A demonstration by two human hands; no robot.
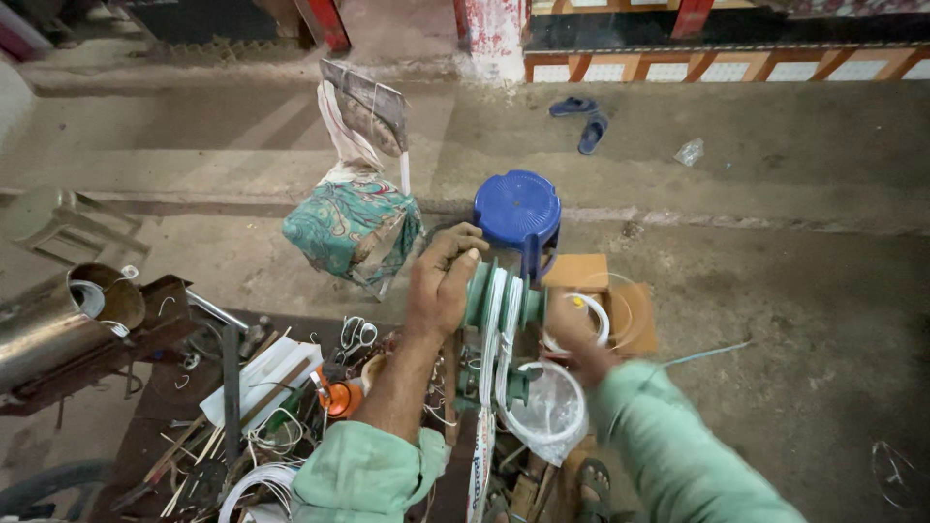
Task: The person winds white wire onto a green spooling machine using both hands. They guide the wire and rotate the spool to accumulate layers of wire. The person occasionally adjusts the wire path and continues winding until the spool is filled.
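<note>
A green spool (pixel 499 300) is standing between the hands; it looks heavy and rigid, best gripped at its flanges. The left hand (pixel 441 281) is clasping its left flange. The right hand (pixel 572 334), blurred, is pinching springy white wire (pixel 542 426) just beside it.

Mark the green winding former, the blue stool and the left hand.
green winding former (pixel 504 295), head view, on its green ribbed side between the two hands.
blue stool (pixel 517 206), head view, middle of the round seat.
left hand (pixel 443 281), head view, back of the hand gripping the former's left end.
</note>
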